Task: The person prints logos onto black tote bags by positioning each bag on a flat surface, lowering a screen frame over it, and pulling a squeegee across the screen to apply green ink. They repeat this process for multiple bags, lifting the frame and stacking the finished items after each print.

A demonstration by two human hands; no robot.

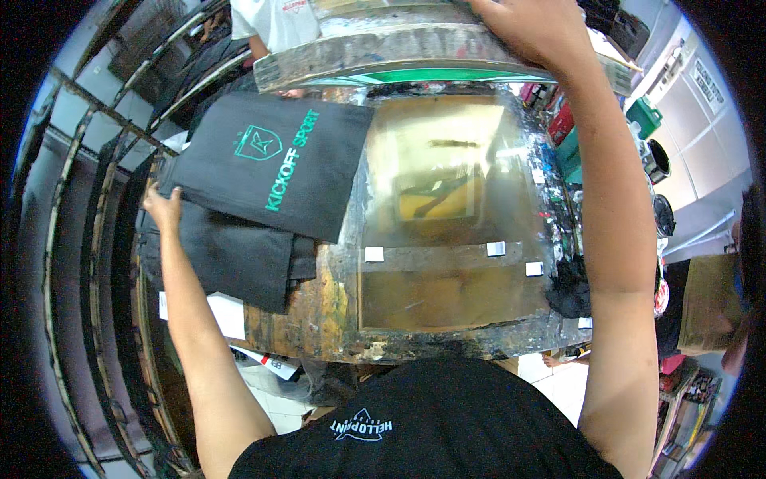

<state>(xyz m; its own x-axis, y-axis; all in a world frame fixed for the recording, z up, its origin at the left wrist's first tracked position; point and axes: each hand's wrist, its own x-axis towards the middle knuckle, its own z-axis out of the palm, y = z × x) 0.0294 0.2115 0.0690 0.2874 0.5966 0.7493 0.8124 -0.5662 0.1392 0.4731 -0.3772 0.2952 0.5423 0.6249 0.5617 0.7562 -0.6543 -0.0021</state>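
At the left of the table, my left hand [163,209] pinches the left edge of a flat black fabric piece [319,160] with a green crest and green lettering. It lies tilted over more folded black fabric [231,251]. My right arm reaches far forward, where my right hand [538,28] grips the top of a wooden screen-printing frame [359,52]; some fingertips are cut off by the picture's edge. The frame stands raised at the far side, a green strip showing along its lower edge. In front of it lies a shiny yellowish printing board [447,295] with small white tabs [496,249].
Slatted racks [96,263] line the left side. A person in a grey shirt [275,28] stands beyond the frame. Paint containers [658,160] and a green tub [645,116] crowd the right. A dark rag [568,291] sits at the board's right edge.
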